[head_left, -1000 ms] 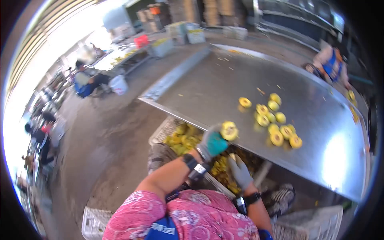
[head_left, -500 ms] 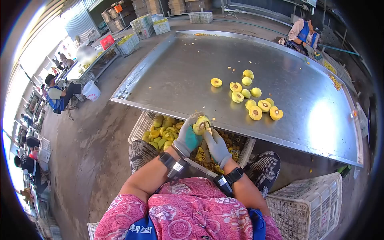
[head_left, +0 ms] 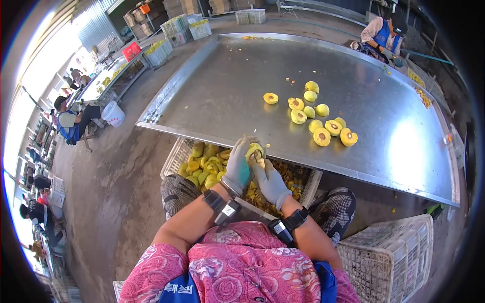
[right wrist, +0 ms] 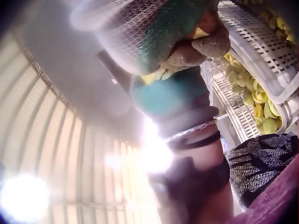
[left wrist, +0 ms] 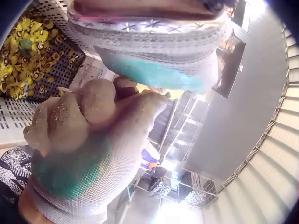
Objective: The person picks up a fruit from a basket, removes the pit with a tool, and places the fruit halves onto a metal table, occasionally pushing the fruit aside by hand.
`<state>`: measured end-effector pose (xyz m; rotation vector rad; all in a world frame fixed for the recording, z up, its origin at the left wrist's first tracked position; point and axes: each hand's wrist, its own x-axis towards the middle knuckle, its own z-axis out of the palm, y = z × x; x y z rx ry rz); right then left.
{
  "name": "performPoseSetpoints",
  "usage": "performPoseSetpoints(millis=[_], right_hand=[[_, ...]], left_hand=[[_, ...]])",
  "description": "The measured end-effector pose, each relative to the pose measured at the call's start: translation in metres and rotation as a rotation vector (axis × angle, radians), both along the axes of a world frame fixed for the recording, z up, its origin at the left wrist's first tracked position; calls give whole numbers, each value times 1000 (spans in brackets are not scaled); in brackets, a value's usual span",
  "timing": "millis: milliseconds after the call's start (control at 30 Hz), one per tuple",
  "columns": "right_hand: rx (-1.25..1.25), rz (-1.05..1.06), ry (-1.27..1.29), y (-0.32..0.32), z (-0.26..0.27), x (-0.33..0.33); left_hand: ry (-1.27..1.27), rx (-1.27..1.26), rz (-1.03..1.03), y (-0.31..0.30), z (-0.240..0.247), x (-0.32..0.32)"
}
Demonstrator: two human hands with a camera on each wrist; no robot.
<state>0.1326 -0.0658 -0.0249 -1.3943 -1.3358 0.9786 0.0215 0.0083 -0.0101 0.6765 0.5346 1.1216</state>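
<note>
In the head view my gloved left hand [head_left: 236, 165] grips a yellow-green peach half [head_left: 255, 150] over the near table edge, its brown centre showing. My gloved right hand [head_left: 273, 184] is right against that fruit. Its fingers curl round a small pale-ended object [head_left: 261, 162], mostly hidden; I cannot tell its kind. The right wrist view shows the right hand [right wrist: 173, 35] with bent fingers, above the left hand [right wrist: 173, 93]. In the left wrist view the right hand's thumb [left wrist: 152, 102] points toward the fruit, which the left hand [left wrist: 154, 65] mostly covers.
More peach halves [head_left: 322, 136] lie cut and uncut side up on the metal table [head_left: 227, 81]. Below its edge are a white crate [head_left: 173, 159] of peach halves and brown-yellow scraps [head_left: 295, 174]. Another crate [head_left: 389, 257] stands at right. A person [head_left: 382, 33] sits across the table.
A second ago the left hand held the peach half up, apart from the right hand. Both hands then came together at the fruit and stay there. The head view has steadied after swinging.
</note>
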Motion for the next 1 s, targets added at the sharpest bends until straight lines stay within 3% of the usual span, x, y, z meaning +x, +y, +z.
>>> performPoseSetpoints(millis=[67,267,467,567,767,867,967,1000], right_hand=[[19,15,-41,1,-3,0],[-55,118,31,-4,-2,0],[-185,169,252,-4,0,-1],[-257,196,303,-9,18,-3],[-254,215,413,-11,13,-8],[-283,254,550,-15,18,-8],[-268,271,462,-15,10,-10],[-301,295,514,-15,9,-10]], left_hand=[[152,-26,75,4,5,2],[5,-173,-181,12,6,-8],[259,-56,115,-4,14,5],[57,-126,-125,-3,24,-6],[167,-17,1,-5,21,-3],[137,-134,-192,-5,42,-10],[470,148,-240,8,25,-15],[459,142,-284,11,20,-18]])
